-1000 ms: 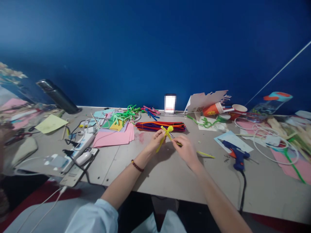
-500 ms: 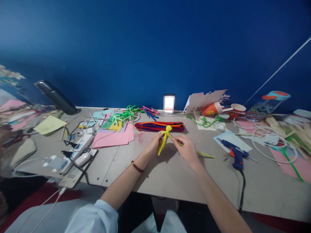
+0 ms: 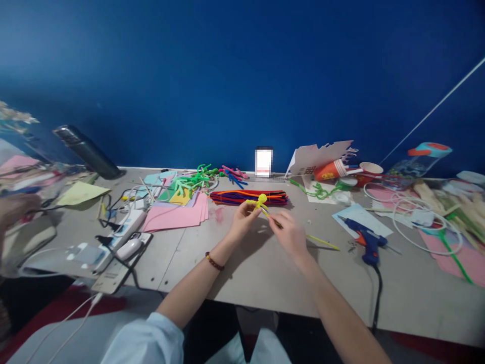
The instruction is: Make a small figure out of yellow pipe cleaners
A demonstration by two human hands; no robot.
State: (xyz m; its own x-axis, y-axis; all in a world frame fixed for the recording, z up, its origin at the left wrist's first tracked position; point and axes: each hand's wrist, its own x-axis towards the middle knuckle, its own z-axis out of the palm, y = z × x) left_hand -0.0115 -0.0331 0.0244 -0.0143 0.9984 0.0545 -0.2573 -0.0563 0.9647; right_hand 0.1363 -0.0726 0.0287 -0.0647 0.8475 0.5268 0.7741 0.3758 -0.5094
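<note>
A small yellow figure of bent pipe cleaner (image 3: 261,200) is pinched in my left hand (image 3: 243,220), its rounded top sticking up above the fingers. Close on its right, my right hand (image 3: 288,231) is closed on a thin dark tool whose tip touches the yellow piece. Behind both hands lies a bundle of red, orange and purple pipe cleaners (image 3: 227,197). A loose yellow pipe cleaner (image 3: 323,242) rests on the table to the right of my right hand.
A blue glue gun (image 3: 366,237) lies right, near paper cups (image 3: 329,170). Pink paper (image 3: 174,217), green pipe cleaners (image 3: 193,181) and a power strip (image 3: 127,225) are left. Another person's hand (image 3: 18,207) shows at the far left, near a black bottle (image 3: 89,151).
The yellow figure's long legs no longer hang down in view. My right hand has shifted slightly. Another person's hand has come in at the far left, and the yellow-green paper there has moved.
</note>
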